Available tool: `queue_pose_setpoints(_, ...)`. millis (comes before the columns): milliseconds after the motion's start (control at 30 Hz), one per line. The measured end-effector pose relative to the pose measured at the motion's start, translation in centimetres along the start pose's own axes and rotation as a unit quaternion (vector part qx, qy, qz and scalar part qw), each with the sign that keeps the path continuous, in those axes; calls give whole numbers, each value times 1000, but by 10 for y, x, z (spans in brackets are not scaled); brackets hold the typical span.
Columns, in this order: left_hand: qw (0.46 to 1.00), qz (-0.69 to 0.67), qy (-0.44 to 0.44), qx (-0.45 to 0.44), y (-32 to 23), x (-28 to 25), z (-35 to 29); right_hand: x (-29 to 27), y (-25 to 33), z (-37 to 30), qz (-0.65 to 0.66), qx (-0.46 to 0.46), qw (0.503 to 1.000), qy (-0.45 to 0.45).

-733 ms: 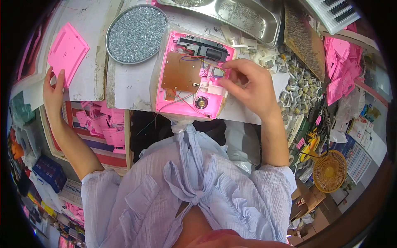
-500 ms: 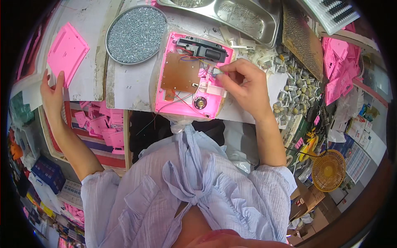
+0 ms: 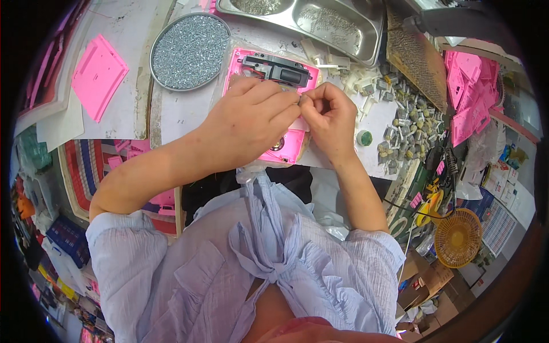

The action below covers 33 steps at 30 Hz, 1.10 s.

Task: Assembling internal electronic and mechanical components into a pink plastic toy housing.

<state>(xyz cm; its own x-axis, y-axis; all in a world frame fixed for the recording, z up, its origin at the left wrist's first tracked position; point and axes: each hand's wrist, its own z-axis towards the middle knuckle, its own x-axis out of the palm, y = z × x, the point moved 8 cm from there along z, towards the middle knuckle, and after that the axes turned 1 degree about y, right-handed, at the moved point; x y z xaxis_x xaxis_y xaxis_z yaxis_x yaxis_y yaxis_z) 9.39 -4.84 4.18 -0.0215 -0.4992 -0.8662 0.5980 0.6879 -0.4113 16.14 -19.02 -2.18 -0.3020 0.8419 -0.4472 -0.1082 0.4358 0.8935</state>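
Hands: our left hand point(image 3: 249, 123) and right hand point(image 3: 327, 117) meet fingertip to fingertip, pinching something too small to identify above the pink casing point(image 3: 286, 146); we should keep it steady.

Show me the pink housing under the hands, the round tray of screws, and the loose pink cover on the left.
pink housing point(image 3: 286, 146), head view, lower edge near the round button.
round tray of screws point(image 3: 190, 51), head view, middle of the screw heap.
loose pink cover point(image 3: 98, 75), head view, centre of its flat face.

A white worktable point(image 3: 183, 111) bears a pink casing point(image 3: 286, 143), screw dish point(image 3: 190, 51), steel tray point(image 3: 309, 20).
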Motion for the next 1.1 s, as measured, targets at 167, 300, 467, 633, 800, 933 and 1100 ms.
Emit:
queue_pose_setpoints(167, 999, 31, 31, -9, 8, 14, 7, -5, -2, -5, 71, 1, 997, 30)
queue_pose_setpoints(300, 999, 48, 8, -21, 6, 12, 7, -17, 13, -8, 46, -26, 996, 70)
queue_pose_setpoints(467, 997, 64, -7, -47, 2, 10, 12, -20, 36, -16, -129, -203, 967, 84)
queue_pose_setpoints(633, 993, 107, -2, -51, 1, 14, 18, -17, 57, -20, -255, -277, 921, 98)
queue_pose_setpoints(800, 987, 147, 44, -46, -1, 20, 25, -13, 59, -17, -295, -265, 908, 135)
queue_pose_setpoints(933, 997, 45, -23, -63, 0, -9, 18, -17, 59, -14, -245, -246, 929, 128)
queue_pose_setpoints(1100, 990, 43, -83, -105, 15, -49, -19, -18, 58, -8, -183, -222, 949, 125)
